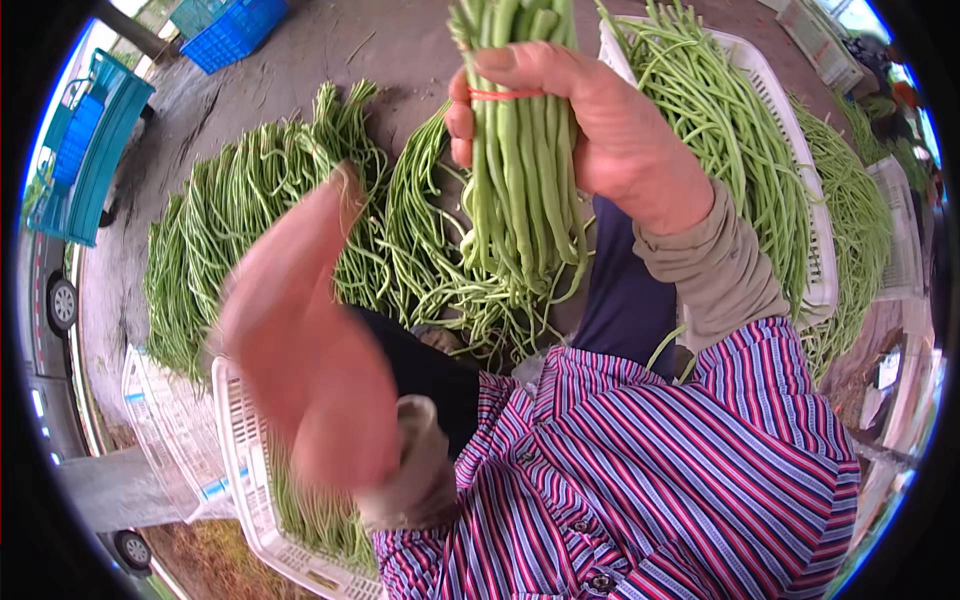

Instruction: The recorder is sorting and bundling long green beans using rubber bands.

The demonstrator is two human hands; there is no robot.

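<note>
My right hand (630, 135) grips a bundle of long green beans (517, 187) upright at the top centre, its thumb across the front. A red rubber band (506, 94) circles the bundle just below the thumb. My left hand (315, 352), blurred, is raised on the left with its fingers stretched upward and no bundle in it. Behind its fingertips stands a row of bundled long beans (232, 202) on the ground. Loose long beans (427, 225) lie between that row and the held bundle, and spread below it.
A white plastic crate (821, 247) heaped with long beans stands at right, with more beans (855, 217) beyond it. Another white crate (240, 450) with beans is at lower left. Blue crates (232, 34), a teal cart (97, 150) and a parked vehicle (49, 337) are farther off.
</note>
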